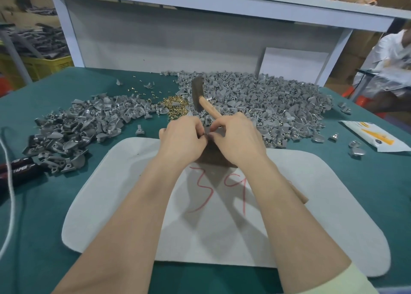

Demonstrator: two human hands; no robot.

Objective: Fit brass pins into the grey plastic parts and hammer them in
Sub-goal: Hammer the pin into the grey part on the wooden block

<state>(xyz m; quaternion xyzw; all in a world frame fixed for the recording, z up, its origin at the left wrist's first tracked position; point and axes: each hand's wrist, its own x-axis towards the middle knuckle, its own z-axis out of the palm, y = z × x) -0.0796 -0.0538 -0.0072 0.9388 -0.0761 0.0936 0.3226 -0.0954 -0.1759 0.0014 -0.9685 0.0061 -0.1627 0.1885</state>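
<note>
A green-covered table (66,227) carries a white felt pad (322,204), two heaps of grey plastic parts (266,102) beyond it with a pile of brass pins (171,105) between them, and a white packet (373,138) at right.

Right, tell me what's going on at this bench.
A person is working over a dark block on the white mat. The left grip and right grip meet there, fingertips touching, curled round something small that is hidden from view. The right grip also holds the hammer, its head tilted up and away. A heap of brass pins lies just beyond, with grey parts piled on both sides of it.
</note>
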